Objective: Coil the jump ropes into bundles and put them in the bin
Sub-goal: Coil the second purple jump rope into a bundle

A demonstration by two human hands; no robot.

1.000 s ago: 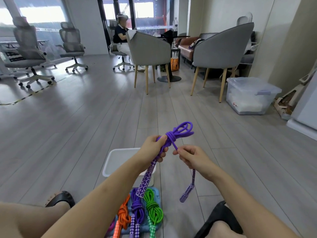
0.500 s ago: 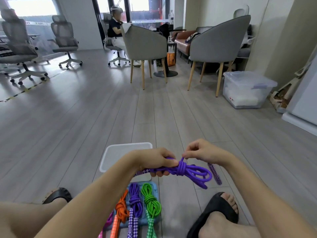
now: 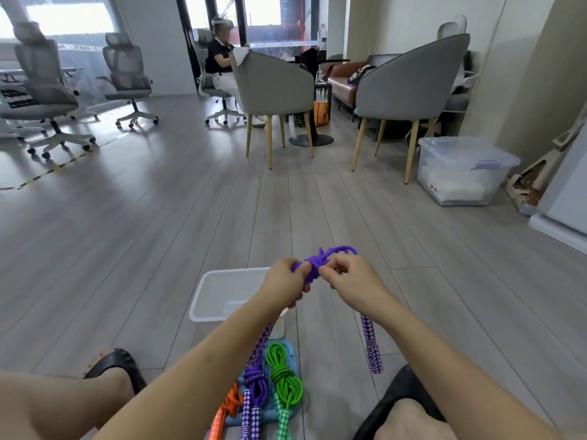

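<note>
both hands up front, left hand (image 3: 283, 282) wrapped round the purple rope bundle (image 3: 320, 261), right hand (image 3: 349, 278) pinching its wraps i think, white bin (image 3: 219, 295) just below, patterned handles (image 3: 372, 346) dangling

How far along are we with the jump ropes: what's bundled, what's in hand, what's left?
Done: orange, purple and green ropes lie coiled on the blue mat. In hand: the left hand and right hand grip another purple bundle at its wrap, handles dangling. Left: finish that wrap, then move all bundles into the white bin, which looks empty.
</note>
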